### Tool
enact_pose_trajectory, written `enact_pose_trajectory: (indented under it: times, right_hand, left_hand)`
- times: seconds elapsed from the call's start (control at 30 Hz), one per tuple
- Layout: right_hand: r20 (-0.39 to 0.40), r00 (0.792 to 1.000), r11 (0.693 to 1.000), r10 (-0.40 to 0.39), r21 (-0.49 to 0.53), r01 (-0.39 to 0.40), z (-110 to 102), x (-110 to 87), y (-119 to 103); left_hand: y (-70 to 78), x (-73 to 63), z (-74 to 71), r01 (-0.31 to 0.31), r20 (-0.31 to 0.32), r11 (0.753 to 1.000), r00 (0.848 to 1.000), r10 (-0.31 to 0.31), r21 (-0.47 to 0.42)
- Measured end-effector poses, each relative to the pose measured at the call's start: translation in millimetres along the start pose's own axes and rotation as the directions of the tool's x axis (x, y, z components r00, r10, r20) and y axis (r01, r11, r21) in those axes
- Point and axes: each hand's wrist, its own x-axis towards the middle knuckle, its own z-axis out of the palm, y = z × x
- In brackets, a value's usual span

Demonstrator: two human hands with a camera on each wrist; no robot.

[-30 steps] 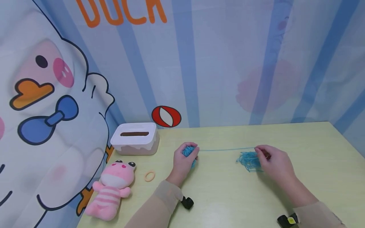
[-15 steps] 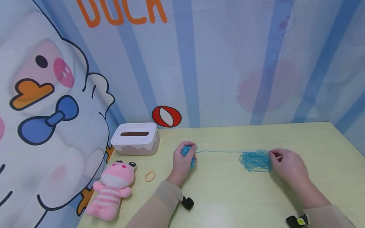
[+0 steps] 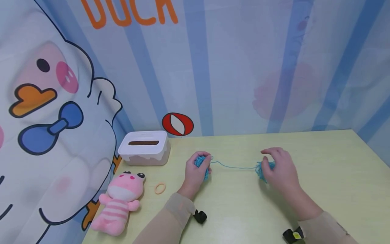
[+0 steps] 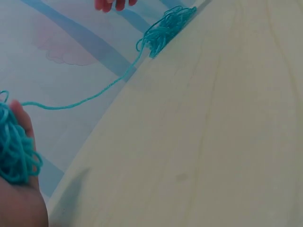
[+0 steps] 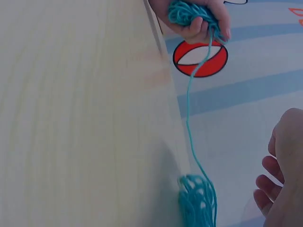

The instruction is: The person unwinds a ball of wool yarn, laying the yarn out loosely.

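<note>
My left hand (image 3: 193, 178) grips a bundle of blue yarn (image 3: 200, 161), with fingers and thumb wrapped around it. A single yarn strand (image 3: 233, 167) runs from that bundle to a loose heap of yarn (image 3: 260, 172) on the table, sagging slightly. Over the heap hovers my right hand (image 3: 283, 171), thumb and index finger apart; it partly hides the yarn in the head view. The right wrist view shows this hand (image 5: 288, 168) with loosely bent fingers and nothing in them, apart from the heap (image 5: 198, 203).
A light ring (image 3: 159, 188) lies on the table (image 3: 231, 210) left of my left forearm. Beside it is a pink striped plush toy (image 3: 117, 203). Behind these stands a white-lidded tissue box (image 3: 144, 149). A printed curtain (image 3: 237, 67) hangs along the table's back edge.
My right hand pinched yarn and moved right, then came back left over the heap with its fingers parted. The strand, taut earlier, now sags. My left hand stays in place.
</note>
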Motion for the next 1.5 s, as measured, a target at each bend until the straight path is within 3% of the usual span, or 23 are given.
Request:
enact_pose_trajectory:
  times: [0.1,0.27,0.4,0.53,0.83,1.0,1.27,1.5]
  right_hand:
    - [0.122,0.991,0.998,-0.052,0.035,0.048,17,1.6,-16]
    - [0.323,0.944,0.996,-0.062,0.080,0.038,47,1.0,-38]
    - [0.401,0.913,0.994,-0.072,0.104,0.033,69,2.0,-51]
    - [0.430,0.899,0.993,-0.081,0.109,0.037,83,4.1,-59]
    - [0.410,0.911,0.998,-0.046,0.051,0.027,86,5.9,-70]
    - [0.365,0.930,0.998,-0.036,0.070,0.012,77,4.7,-64]
    - [0.247,0.967,0.993,-0.068,0.109,0.042,51,6.1,-44]
    - [0.108,0.991,0.989,-0.085,0.130,0.071,27,6.3,-28]
  left_hand:
    - [0.8,-0.1,0.6,-0.001,0.007,1.000,1.000,0.001,-0.002]
    - [2.1,-1.6,1.4,0.015,0.015,1.000,1.000,-0.016,0.011]
    - [2.3,-1.9,1.5,0.006,0.025,1.000,1.000,-0.006,0.010]
    - [1.9,-1.4,1.5,-0.016,0.035,1.000,0.999,0.016,-0.003]
    - [1.5,-1.3,1.3,-0.021,0.041,1.000,0.999,0.022,-0.021]
    - [1.5,-1.4,1.5,-0.014,0.017,1.000,1.000,0.014,-0.008]
    - [2.5,-0.9,1.2,0.031,-0.024,0.999,0.999,-0.030,0.035]
    - [-0.9,1.0,1.8,0.004,-0.034,0.999,0.999,-0.003,0.040]
